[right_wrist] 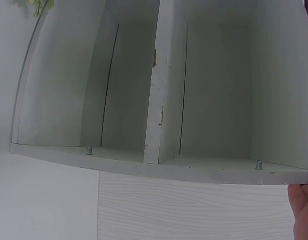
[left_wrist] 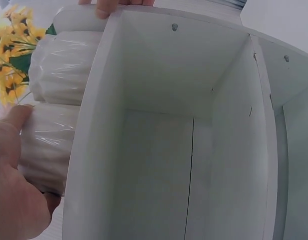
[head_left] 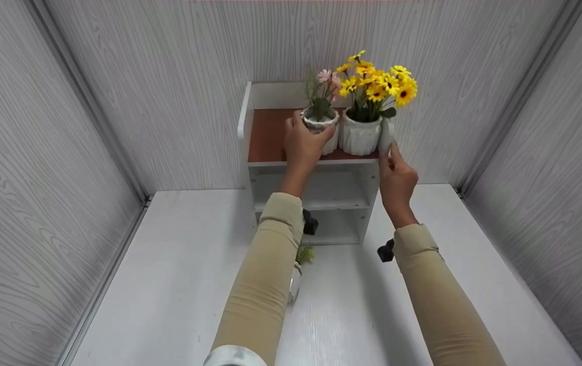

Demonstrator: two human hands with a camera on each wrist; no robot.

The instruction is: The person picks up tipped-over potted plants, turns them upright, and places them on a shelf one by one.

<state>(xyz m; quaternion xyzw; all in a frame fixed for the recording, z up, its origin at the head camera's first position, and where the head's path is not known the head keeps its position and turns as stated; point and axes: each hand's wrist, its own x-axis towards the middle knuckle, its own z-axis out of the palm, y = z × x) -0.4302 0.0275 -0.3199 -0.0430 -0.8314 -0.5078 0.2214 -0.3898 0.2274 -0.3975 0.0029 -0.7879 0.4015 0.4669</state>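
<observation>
My left hand [head_left: 303,145] grips a white fluted flowerpot [head_left: 330,146] with pink flowers, fingers and thumb on either side of it. The pot is upright on the brown top of a small white shelf unit [head_left: 316,206]. Right beside it stands another white pot [head_left: 361,138], full of yellow flowers [head_left: 377,84]. At the unit's right end, my right hand [head_left: 399,180] pinches the front of the raised white side panel [head_left: 386,133]. In the left wrist view, the wrapped pot [left_wrist: 49,145] lies between the left thumb and fingers, close against the shelf top.
A third small white pot [head_left: 295,284] with a yellow-green plant stands on the white table [head_left: 184,284], partly hidden by the left sleeve. The unit's back is near the grey wood-patterned wall [head_left: 194,101]. Black wrist-camera parts [head_left: 386,251] hang under the wrists.
</observation>
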